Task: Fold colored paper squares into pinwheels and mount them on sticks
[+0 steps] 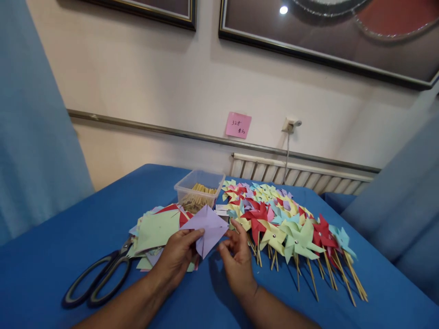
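Observation:
A purple square of paper [208, 225], with slits toward its corners, is pinched between the thumb and fingers of my left hand [178, 256]. At the paper's right corner is my right hand [236, 256], its fingers bent and apart; whether a fingertip touches the edge I cannot tell. Beneath and left of the paper lies a loose stack of coloured paper squares [156, 230], a pale green one on top. The scissors [99, 278] rest on the cloth at the left, their blades hidden under the stack.
A clear plastic box [187, 183] of thin wooden sticks [200, 194] stands behind the paper. Many finished pinwheels [298, 240] on sticks cover the right side of the blue-covered table [85, 219]. A pink note [238, 124] is stuck on the wall above a radiator [264, 170].

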The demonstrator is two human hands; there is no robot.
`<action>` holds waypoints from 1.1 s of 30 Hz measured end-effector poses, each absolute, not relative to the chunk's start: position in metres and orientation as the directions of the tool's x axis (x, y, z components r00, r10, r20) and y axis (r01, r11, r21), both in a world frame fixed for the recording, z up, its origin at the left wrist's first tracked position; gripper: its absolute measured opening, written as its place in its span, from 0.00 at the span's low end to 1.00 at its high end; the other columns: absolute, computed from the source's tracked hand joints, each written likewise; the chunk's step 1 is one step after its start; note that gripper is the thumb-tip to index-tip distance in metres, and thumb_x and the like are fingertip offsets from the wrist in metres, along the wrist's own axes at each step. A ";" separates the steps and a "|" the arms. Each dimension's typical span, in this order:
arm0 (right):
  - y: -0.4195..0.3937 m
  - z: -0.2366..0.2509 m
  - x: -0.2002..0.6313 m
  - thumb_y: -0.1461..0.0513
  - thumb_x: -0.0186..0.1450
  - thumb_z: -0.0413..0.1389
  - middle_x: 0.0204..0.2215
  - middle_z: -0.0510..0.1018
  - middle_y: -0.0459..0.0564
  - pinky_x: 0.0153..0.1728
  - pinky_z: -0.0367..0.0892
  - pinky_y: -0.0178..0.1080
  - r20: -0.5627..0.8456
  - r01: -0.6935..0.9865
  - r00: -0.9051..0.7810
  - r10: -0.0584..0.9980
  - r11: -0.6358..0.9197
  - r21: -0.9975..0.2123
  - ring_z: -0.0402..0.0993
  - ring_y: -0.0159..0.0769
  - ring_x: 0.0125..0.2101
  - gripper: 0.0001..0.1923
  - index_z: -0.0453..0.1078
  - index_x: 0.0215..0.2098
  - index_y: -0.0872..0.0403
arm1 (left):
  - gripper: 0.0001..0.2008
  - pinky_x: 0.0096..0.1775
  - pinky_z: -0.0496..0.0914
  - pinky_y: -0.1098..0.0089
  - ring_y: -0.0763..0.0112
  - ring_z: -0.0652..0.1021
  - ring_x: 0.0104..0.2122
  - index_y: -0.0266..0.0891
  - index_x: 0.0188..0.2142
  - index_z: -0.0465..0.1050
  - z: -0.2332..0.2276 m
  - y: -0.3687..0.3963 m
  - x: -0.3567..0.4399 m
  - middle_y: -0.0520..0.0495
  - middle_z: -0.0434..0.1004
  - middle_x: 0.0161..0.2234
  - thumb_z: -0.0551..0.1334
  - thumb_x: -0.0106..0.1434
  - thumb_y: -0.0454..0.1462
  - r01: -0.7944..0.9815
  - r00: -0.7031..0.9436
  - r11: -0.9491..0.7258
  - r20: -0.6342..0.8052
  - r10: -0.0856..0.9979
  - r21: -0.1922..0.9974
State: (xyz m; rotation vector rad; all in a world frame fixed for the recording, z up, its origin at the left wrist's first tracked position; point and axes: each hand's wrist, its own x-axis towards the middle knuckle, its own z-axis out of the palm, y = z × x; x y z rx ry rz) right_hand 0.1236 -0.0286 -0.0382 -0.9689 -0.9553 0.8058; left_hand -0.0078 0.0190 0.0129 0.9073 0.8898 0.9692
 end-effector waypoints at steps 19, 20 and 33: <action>-0.025 -0.043 0.125 0.56 0.60 0.61 0.23 0.72 0.44 0.29 0.62 0.34 0.287 0.047 0.254 0.924 0.285 -0.957 0.66 0.32 0.26 0.10 0.73 0.28 0.54 | 0.15 0.17 0.59 0.74 0.75 0.68 0.14 0.34 0.21 0.74 0.000 0.018 -0.006 0.52 0.71 0.14 0.71 0.48 0.44 -0.226 0.301 0.337 -0.263 0.916 0.914; -0.025 -0.042 0.125 0.56 0.60 0.61 0.23 0.72 0.44 0.28 0.62 0.34 0.285 0.052 0.247 0.926 0.281 -0.958 0.66 0.32 0.25 0.10 0.73 0.28 0.54 | 0.15 0.16 0.59 0.74 0.75 0.68 0.13 0.34 0.21 0.74 0.000 0.019 -0.006 0.52 0.70 0.14 0.71 0.48 0.44 -0.216 0.296 0.336 -0.267 0.917 0.917; -0.024 -0.043 0.126 0.57 0.59 0.60 0.19 0.66 0.41 0.22 0.57 0.31 0.204 0.001 0.353 0.913 0.218 -0.976 0.59 0.28 0.20 0.12 0.65 0.23 0.54 | 0.13 0.19 0.56 0.75 0.78 0.64 0.15 0.34 0.18 0.74 0.004 0.013 -0.001 0.54 0.68 0.14 0.72 0.46 0.41 -0.129 0.299 0.308 -0.259 0.918 0.943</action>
